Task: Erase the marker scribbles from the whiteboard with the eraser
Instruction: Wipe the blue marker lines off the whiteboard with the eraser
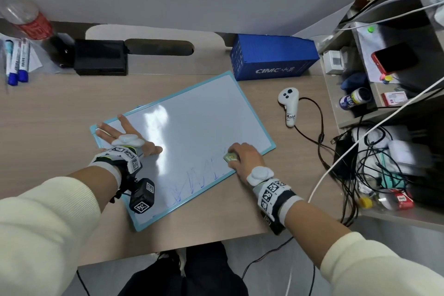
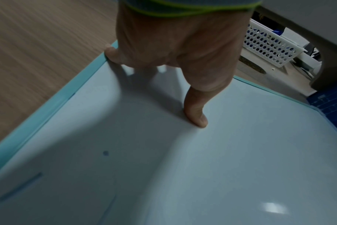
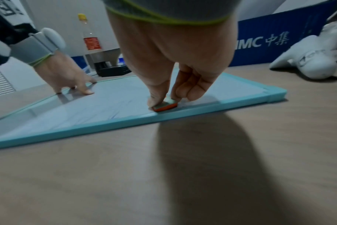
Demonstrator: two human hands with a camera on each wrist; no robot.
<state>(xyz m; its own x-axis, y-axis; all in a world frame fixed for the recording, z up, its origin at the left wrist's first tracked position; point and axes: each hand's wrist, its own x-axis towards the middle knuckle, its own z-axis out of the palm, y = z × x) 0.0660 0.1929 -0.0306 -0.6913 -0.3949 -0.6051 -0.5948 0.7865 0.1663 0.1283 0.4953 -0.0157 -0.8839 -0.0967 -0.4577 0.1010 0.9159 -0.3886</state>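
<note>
A whiteboard (image 1: pixel 192 122) with a light blue frame lies slanted on the wooden desk. Blue marker scribbles (image 1: pixel 192 180) run along its near edge. My right hand (image 1: pixel 242 158) pinches a small eraser (image 1: pixel 231 157) with an orange base (image 3: pixel 164 106) and presses it onto the board close to the near frame, at the right end of the scribbles. My left hand (image 1: pixel 125 136) lies flat with spread, straight fingers on the board's left corner; its thumb (image 2: pixel 196 117) presses the white surface (image 2: pixel 221 152).
A blue box (image 1: pixel 274 57) stands behind the board. A white controller (image 1: pixel 288 108) with a cable lies to the right. Markers (image 1: pixel 18 62), a bottle (image 1: pixel 24 17) and a black box (image 1: pixel 99 56) are at the back left. Shelves (image 1: pixel 384 79) with tangled cables stand on the right.
</note>
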